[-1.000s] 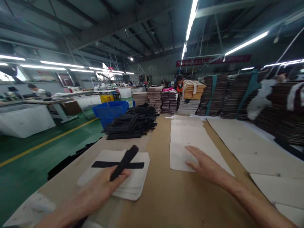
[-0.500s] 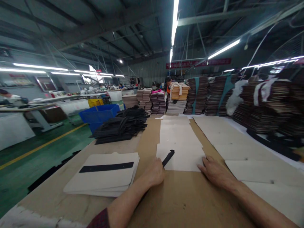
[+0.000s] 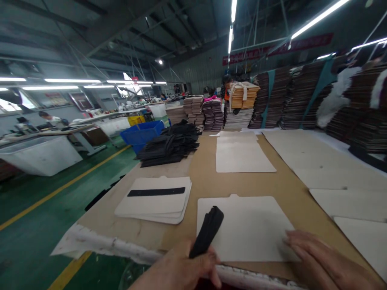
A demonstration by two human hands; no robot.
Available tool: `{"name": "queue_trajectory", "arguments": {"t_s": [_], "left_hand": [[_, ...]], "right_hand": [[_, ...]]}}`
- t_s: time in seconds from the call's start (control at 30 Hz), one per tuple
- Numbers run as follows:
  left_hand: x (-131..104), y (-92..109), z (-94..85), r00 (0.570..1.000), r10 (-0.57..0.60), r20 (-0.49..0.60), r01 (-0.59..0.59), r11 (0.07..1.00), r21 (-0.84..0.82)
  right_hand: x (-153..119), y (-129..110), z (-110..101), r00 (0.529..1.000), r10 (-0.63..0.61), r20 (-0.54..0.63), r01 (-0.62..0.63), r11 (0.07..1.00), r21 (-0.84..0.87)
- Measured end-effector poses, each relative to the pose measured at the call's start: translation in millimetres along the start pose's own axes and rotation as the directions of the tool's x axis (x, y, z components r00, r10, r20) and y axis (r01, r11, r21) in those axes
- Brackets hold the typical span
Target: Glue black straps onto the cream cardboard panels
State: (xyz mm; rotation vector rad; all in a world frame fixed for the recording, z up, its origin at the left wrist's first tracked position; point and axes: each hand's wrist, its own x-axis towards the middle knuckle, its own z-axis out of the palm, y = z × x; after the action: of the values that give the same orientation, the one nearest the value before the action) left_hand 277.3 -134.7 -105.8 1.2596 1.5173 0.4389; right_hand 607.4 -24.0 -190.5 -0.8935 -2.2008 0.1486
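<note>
A bundle of black strips [image 3: 208, 229] is gripped in my left hand [image 3: 189, 264], over the left part of a pale panel [image 3: 248, 229] near the table's front edge. My right hand [image 3: 320, 251] lies at that panel's right edge, its fingers stretched out and slightly blurred. Farther back on the table rests a stack of pale panels [image 3: 243, 153]. To the left, another pile of pale panels [image 3: 151, 206] carries one black strip [image 3: 156, 192] across its top.
Black strips are heaped [image 3: 171, 145] at the table's back left, beside a blue bin [image 3: 142, 133]. More pale sheets [image 3: 338, 173] cover the right side. Tall dark stacks [image 3: 302, 96] stand behind. A person [image 3: 226, 86] is partly visible at the back.
One pale panel has come toward me, away from the stack. Both hands have moved nearer the front edge, and the black bundle shows more fully. The view has turned left and down.
</note>
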Motion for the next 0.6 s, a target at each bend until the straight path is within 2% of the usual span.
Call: {"name": "queue_trajectory", "arguments": {"t_s": [0.07, 0.1, 0.13, 0.23, 0.3, 0.47, 0.6], "left_hand": [[14, 5, 7.3, 0.984, 0.041, 0.175, -0.006, 0.981, -0.194], [21, 6, 12.3, 0.973, 0.067, 0.220, -0.006, 0.964, -0.265], [28, 6, 17.6, 0.965, 0.086, 0.249, -0.003, 0.948, -0.319], [40, 6, 30.5, 0.952, 0.101, 0.289, 0.031, 0.907, -0.420], [43, 7, 35.3, 0.949, 0.107, 0.297, 0.043, 0.887, -0.459], [47, 10, 41.4, 0.954, 0.117, 0.276, 0.044, 0.857, -0.514], [51, 9, 44.3, 0.957, 0.132, 0.258, 0.016, 0.864, -0.504]], "right_hand": [[23, -28, -4, 0.995, 0.063, 0.080, -0.073, 0.989, 0.126], [34, -43, -3, 0.990, 0.082, 0.113, -0.100, 0.980, 0.173], [43, -56, -1, 0.989, 0.116, 0.089, -0.132, 0.971, 0.202], [60, -81, 12, 0.990, 0.129, -0.049, -0.112, 0.959, 0.262], [63, -87, 20, 0.990, 0.124, -0.068, -0.101, 0.956, 0.274], [54, -86, 29, 0.995, 0.097, -0.026, -0.087, 0.957, 0.277], [51, -85, 30, 0.978, 0.209, -0.026, -0.191, 0.932, 0.309]]}}
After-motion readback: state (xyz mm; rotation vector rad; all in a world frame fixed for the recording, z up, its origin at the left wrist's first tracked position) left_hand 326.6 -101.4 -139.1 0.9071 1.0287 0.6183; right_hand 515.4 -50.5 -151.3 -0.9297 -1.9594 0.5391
